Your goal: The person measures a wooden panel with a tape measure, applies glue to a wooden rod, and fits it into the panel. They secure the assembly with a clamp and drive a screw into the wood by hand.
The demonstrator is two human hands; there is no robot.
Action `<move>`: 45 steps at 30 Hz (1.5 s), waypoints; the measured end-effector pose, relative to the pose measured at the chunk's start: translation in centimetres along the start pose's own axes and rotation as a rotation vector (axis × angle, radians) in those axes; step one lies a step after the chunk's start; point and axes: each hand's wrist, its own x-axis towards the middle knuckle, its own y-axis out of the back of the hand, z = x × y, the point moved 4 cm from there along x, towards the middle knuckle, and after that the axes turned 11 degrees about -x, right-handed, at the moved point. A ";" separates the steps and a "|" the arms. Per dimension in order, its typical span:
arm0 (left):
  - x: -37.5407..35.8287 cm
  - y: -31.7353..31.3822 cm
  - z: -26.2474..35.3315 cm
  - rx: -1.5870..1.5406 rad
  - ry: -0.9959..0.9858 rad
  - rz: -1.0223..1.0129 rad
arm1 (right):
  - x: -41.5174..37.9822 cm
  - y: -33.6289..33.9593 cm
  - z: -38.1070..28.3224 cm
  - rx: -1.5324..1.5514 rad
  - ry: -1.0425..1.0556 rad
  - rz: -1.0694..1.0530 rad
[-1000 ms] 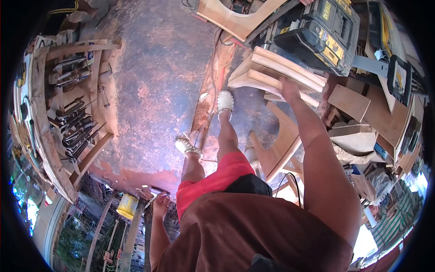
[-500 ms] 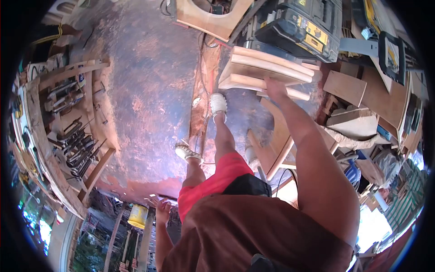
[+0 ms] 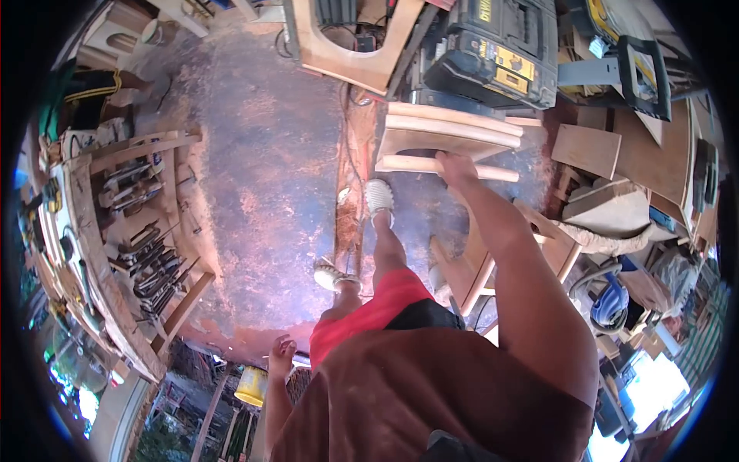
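My right hand (image 3: 459,171) is closed around the lower rounded rail of a wooden furniture piece (image 3: 443,143). This piece has pale parallel rails and a dark curved cut-out, partly covered by my fingers. To the left of my legs, my left hand (image 3: 282,353) hangs low with its fingers loosely curled and slightly apart; I make out nothing in it. A yellow bucket (image 3: 252,386) is the thing nearest to it. Below my right forearm stands another curved wooden piece (image 3: 464,271), partly hidden by the arm.
A black and yellow tool case (image 3: 493,65) stands beyond the held piece. A wooden panel with a round cut-out (image 3: 369,65) lies at the top. On the left, a workbench (image 3: 115,285) holds several clamps (image 3: 154,266). Boards (image 3: 585,150) and a blue power tool (image 3: 608,302) crowd the right.
The view has shifted, so most surroundings sit lower. My right hand keeps its hold on the wooden piece's rail. My left hand stays low at my side.
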 end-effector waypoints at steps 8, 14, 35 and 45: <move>1.8 -2.2 5.5 0.197 -0.349 0.029 | -8.3 9.0 -6.5 0.034 0.125 0.101; -3.7 -3.5 20.3 0.332 -1.034 0.171 | -18.8 22.8 -17.8 0.075 0.252 0.249; -28.5 31.9 13.8 0.431 -1.403 0.547 | -30.8 39.9 -63.1 0.294 0.697 0.202; -30.0 45.0 6.2 0.568 -1.043 0.813 | -28.6 39.1 -86.3 0.430 1.438 -0.082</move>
